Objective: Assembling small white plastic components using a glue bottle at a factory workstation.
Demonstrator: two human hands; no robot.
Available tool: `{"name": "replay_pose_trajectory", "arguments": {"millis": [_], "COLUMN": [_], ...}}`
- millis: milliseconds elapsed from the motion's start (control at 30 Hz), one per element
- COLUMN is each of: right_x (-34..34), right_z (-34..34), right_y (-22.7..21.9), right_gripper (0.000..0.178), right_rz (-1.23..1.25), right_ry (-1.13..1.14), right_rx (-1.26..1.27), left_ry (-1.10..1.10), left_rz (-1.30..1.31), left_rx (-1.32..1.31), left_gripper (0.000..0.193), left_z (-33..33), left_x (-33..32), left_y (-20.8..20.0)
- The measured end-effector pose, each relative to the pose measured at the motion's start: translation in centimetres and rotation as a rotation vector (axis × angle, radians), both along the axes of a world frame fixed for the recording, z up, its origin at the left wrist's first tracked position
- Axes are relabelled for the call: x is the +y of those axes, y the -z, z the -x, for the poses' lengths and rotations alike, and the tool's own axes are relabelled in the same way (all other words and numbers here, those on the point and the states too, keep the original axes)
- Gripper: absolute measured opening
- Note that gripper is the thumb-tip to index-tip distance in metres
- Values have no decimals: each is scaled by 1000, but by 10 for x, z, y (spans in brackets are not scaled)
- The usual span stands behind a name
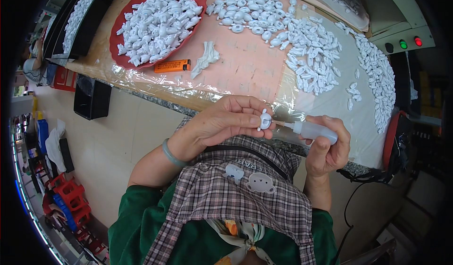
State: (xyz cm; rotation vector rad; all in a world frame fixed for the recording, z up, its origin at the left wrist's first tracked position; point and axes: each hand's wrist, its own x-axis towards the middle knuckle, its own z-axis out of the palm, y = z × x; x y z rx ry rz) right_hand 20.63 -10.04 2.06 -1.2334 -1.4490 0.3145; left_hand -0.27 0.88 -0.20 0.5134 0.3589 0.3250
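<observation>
Between the thumb and fingers of my left hand is a small white plastic figure part, with little projections at its top and bottom. My right hand grips a translucent squeeze bottle, tilted sideways so its thin nozzle points left. The nozzle tip is at the part; whether it touches cannot be made out. Both hands are over the near edge of the table, above my checked apron. Loose white oval parts and narrower white parts are spread beyond them.
A red scalloped bowl heaped with white figures stands back left. Near it lie an orange lighter and a crumpled white tissue. More white pieces line the right side, below a machine housing. A black bin stands at left.
</observation>
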Motion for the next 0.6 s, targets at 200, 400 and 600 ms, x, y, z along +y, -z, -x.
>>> {"name": "replay_pose_trajectory", "arguments": {"millis": [200,400,600], "right_x": [-2,-3,-1], "right_z": [-1,0,1], "right_y": [0,-6,-7], "right_gripper": [38,39,38], "right_rz": [-54,-81,-93], "right_ry": [25,53,44], "right_rx": [-115,-267,-295], "left_ry": [-5,-61,-106], "left_rz": [20,0,-25], "left_rx": [-3,-1,18], "left_gripper": [22,20,22], "left_z": [0,0,-1], "left_x": [0,0,0], "left_y": [2,2,3]}}
